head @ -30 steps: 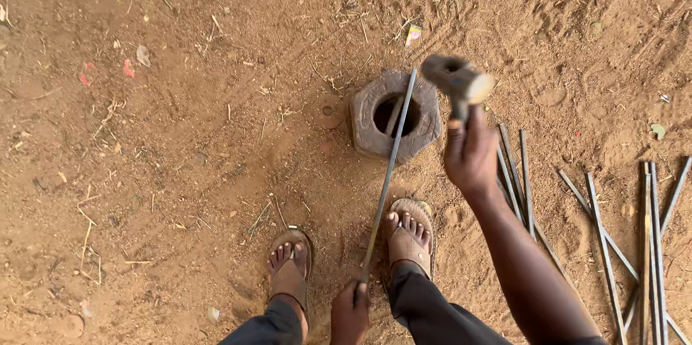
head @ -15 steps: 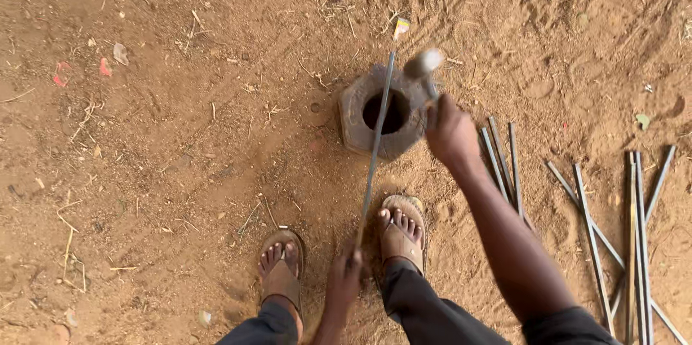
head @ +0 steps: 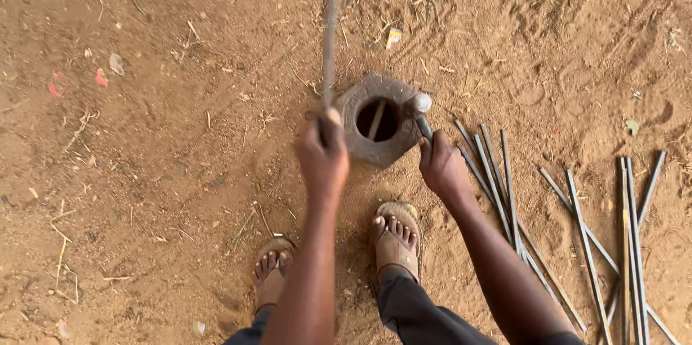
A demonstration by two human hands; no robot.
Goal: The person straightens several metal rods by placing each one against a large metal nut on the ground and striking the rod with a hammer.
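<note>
My left hand (head: 323, 154) is shut on a long thin metal rod (head: 331, 20) that runs from my fist up past the top of the view. Just right of it a round metal ring (head: 375, 85) with a dark centre hole sits in the red dirt. A short rod piece (head: 375, 121) shows inside the hole. My right hand (head: 441, 168) grips the handle of a hammer (head: 422, 105), and the hammer head rests at the ring's right rim.
My two feet in sandals (head: 396, 238) stand just below the ring. Several loose metal rods (head: 504, 179) lie on the dirt to the right, and more rods (head: 628, 244) lie further right. Twigs and bits of litter (head: 101, 77) dot the ground.
My left hand has come up from beside my feet to the ring, lifting the rod up towards the camera. My right hand has brought the raised hammer down onto the ring's rim.
</note>
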